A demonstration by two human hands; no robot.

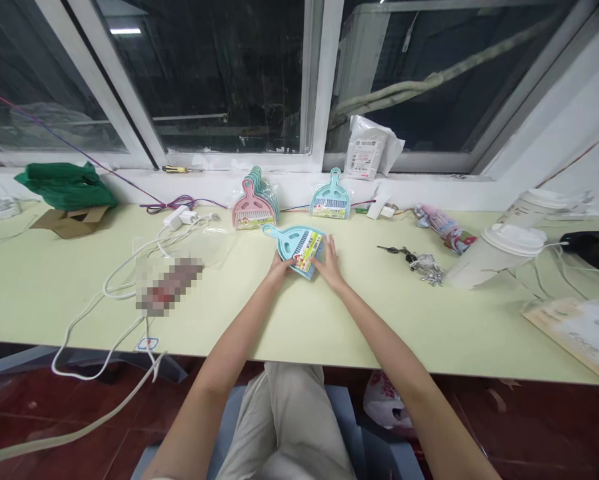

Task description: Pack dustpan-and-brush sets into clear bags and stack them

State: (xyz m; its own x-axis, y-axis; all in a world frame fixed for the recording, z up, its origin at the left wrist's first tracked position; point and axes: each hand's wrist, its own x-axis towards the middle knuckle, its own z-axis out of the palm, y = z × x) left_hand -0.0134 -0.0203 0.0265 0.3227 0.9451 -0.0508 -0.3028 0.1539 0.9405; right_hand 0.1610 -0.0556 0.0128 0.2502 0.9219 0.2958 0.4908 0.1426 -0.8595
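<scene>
A light-blue mini dustpan and brush set [292,239] with a yellow-green label is held tilted just over the table in both my hands. My left hand [280,266] grips its lower left edge, and my right hand [330,264] closes on its right edge, thumb against the label. The handle points up and left. Beyond it, a row of similar sets stands against the wall, a pink dustpan set [252,208] in front. One more blue dustpan set [330,199] leans on the wall to the right of that row.
White cables and a blurred-out object [169,290] lie on the left. A green bag [66,185] rests on cardboard at the back left. Keys [426,267], lidded paper cups [496,257] and a paper bag [579,327] occupy the right side. A plastic-wrapped package [372,150] stands on the windowsill.
</scene>
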